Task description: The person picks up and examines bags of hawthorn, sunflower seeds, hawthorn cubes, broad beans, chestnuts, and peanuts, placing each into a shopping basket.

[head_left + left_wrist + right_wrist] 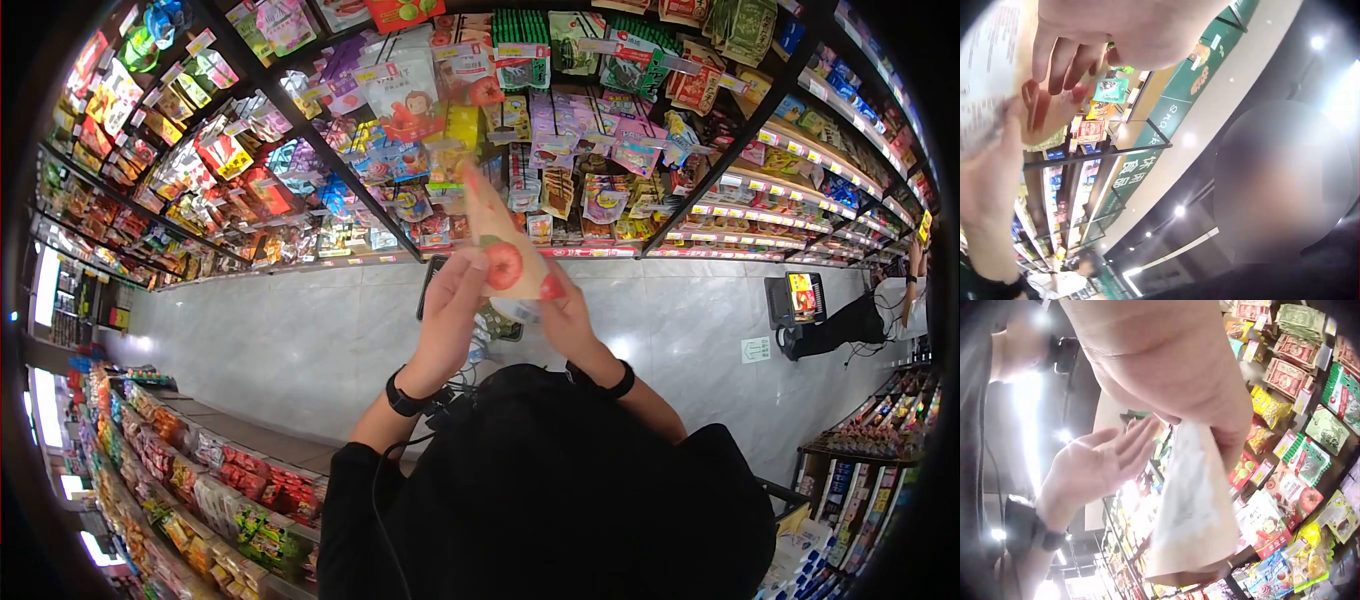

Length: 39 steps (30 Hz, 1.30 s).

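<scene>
A beige snack pouch (503, 262) with a red fruit printed on it is held up in front of the shelves, tilted and slightly blurred. My right hand (568, 322) grips its lower right corner, thumb over the front. On the pouch's left side is my left hand (448, 308), its thumb overlapping the edge in the head view. Seen from the right wrist, the left hand (1088, 469) has its fingers nearly straight and the palm facing the pouch. The left wrist view shows the pouch's pale, text-covered back (985, 75).
Shelves of hanging snack packets (590, 130) rise ahead, and a low display of packaged sweets (230, 480) stands behind at left. A dark basket (430, 285) sits on the grey tiled floor (690, 310). Another person (905, 300) is at the far right near a second basket (775, 300).
</scene>
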Tool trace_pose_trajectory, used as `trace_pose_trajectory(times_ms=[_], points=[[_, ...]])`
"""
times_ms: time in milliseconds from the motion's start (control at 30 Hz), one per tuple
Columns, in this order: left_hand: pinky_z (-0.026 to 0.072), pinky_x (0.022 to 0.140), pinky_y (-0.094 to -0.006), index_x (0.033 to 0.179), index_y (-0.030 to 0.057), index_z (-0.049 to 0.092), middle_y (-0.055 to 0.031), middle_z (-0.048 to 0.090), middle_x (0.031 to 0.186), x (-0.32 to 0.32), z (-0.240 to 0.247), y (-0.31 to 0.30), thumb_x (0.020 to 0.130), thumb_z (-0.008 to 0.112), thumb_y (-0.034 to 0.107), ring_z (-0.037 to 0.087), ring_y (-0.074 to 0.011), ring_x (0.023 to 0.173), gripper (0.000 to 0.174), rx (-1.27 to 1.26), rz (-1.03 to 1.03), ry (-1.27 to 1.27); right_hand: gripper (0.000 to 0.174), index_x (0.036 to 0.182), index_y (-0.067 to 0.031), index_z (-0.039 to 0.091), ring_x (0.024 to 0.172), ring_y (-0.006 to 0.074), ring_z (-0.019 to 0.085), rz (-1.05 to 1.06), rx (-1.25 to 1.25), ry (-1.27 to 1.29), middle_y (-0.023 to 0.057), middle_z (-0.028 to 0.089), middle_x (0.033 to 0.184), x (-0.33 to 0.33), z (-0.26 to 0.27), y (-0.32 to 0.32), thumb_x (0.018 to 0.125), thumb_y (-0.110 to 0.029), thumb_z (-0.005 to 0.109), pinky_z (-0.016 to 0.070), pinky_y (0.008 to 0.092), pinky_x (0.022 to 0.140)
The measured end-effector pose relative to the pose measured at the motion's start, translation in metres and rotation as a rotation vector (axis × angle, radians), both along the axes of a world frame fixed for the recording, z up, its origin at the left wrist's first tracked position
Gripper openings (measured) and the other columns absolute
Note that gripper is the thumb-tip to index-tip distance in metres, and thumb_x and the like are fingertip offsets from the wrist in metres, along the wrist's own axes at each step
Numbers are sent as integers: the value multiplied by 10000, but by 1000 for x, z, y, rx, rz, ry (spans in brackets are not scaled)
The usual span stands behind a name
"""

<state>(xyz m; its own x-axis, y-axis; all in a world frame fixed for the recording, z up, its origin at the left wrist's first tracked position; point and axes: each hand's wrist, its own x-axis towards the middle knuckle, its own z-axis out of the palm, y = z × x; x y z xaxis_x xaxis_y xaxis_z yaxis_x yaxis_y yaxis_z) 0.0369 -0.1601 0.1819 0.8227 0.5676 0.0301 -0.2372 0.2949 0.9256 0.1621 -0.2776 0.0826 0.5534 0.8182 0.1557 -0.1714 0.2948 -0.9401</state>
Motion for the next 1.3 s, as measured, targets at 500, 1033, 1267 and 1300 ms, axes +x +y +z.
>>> trace_pose_trajectory(times_ms=[500, 1033, 1267, 1300], points=[[508, 890, -278, 1269, -29, 564, -85, 694, 1127, -24, -52, -8, 915, 677, 71, 648, -129, 994, 385, 153, -275, 329, 353, 1317, -23, 554, 1175, 131, 571, -49, -46, 602, 29, 597, 1300, 28, 36, -56, 1017, -209, 534, 460, 303, 992], [480, 823, -229, 1213, -46, 603, -49, 683, 1060, -18, -63, -41, 1052, 491, 265, 598, -64, 920, 368, 46, 3, 334, 341, 1226, 14, 592, 1004, 162, 660, 72, -245, 667, 84, 674, 1127, 40, 9, -61, 964, -205, 601, 527, 307, 868], [485, 824, -236, 1216, -50, 600, -56, 681, 1070, -15, -63, -37, 1055, 482, 240, 602, -64, 921, 352, 32, -6, 326, 343, 1220, 5, 598, 1010, 160, 660, 75, -266, 668, 83, 679, 1123, 49, 8, -56, 950, -204, 631, 526, 304, 870], [485, 828, -237, 1220, -50, 598, -58, 680, 1074, -15, -63, -36, 1055, 481, 236, 603, -66, 926, 350, 24, -1, 327, 347, 1222, 4, 597, 1012, 161, 660, 61, -277, 676, 82, 679, 1124, 49, 8, -54, 947, -205, 636, 525, 304, 873]])
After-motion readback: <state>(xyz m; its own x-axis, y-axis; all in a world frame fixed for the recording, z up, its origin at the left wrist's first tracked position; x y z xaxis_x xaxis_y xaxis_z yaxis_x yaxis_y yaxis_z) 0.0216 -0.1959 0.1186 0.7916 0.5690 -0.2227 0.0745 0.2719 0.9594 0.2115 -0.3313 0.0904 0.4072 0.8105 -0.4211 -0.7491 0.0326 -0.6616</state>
